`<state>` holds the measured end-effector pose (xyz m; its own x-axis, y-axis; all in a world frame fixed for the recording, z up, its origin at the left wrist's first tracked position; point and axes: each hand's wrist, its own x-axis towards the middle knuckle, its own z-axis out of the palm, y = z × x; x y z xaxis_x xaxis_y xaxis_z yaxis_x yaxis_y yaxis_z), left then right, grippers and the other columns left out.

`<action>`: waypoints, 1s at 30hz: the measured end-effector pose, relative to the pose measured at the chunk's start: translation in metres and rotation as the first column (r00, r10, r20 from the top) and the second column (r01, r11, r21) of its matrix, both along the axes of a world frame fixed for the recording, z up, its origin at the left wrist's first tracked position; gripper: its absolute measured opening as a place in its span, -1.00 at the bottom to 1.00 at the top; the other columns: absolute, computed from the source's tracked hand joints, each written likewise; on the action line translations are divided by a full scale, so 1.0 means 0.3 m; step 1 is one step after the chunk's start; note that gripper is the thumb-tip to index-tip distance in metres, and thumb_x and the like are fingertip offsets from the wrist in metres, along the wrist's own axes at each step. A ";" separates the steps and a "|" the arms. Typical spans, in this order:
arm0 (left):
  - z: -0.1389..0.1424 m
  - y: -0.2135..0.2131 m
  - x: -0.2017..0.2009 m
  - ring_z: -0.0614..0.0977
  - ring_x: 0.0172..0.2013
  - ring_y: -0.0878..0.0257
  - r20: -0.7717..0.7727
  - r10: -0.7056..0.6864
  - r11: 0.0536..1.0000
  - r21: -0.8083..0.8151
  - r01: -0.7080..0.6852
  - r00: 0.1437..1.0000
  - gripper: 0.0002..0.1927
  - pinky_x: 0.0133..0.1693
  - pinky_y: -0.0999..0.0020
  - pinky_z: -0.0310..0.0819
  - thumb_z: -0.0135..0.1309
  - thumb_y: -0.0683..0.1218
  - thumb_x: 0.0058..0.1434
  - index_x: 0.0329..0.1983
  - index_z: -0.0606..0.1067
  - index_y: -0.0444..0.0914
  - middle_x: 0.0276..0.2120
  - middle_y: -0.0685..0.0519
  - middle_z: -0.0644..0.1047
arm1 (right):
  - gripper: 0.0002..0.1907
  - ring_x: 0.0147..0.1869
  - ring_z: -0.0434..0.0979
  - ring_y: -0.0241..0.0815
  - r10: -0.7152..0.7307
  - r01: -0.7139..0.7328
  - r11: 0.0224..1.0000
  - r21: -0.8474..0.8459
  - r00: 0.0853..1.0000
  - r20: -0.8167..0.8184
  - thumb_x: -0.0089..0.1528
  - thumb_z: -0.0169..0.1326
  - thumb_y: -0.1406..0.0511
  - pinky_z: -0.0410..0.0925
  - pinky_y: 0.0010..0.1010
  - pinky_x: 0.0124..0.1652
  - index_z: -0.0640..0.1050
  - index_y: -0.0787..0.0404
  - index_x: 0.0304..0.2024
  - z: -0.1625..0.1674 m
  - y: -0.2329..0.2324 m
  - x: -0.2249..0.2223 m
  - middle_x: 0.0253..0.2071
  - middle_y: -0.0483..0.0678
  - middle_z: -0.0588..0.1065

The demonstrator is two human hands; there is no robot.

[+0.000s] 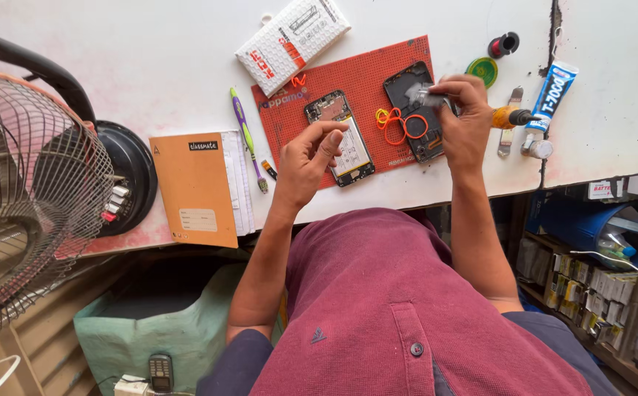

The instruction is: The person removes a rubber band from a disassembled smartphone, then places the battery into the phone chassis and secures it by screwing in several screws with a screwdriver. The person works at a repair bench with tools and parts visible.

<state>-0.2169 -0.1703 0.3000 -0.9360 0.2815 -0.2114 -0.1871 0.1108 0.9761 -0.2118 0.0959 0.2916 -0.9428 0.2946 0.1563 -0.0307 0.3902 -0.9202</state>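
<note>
My right hand (467,121) pinches a small grey-white wad (423,94) over a black phone shell (409,103) at the right end of a red work mat (366,77). Two orange rubber bands (393,123) lie on the mat and the shell. My left hand (305,158) hovers with its fingertips pinched together over an opened phone (348,150), whose battery and board are showing. I cannot see anything between those fingertips. An orange-handled screwdriver (513,116) pokes out from behind my right hand.
On the white table are a white packet (289,40), a purple pen (244,132), an orange notebook (194,187), a glue tube (553,92), a solder spool (504,44), a green tin (484,70) and metal tweezers (509,132). A wire-cage fan (26,191) stands at left. Shelves with small boxes (590,293) are at lower right.
</note>
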 end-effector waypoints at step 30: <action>-0.146 -0.013 0.041 0.58 -0.41 0.42 0.188 0.194 0.966 0.132 -0.221 0.963 -0.79 -0.39 0.49 0.48 0.27 -0.09 0.31 -0.11 0.64 -0.33 -0.39 0.07 0.63 | -0.82 0.01 0.63 -0.29 0.528 -0.365 0.781 -0.506 0.819 0.225 0.38 0.12 0.49 0.55 -0.45 0.01 0.53 0.37 0.05 -0.007 -0.217 -0.127 -0.06 -0.01 0.59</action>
<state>-0.2046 -0.1743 0.2562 -0.9302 0.1260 -0.3449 -0.3572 -0.0939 0.9293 -0.2498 0.0308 0.2895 -0.9487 -0.2159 -0.2311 0.2404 -0.0173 -0.9705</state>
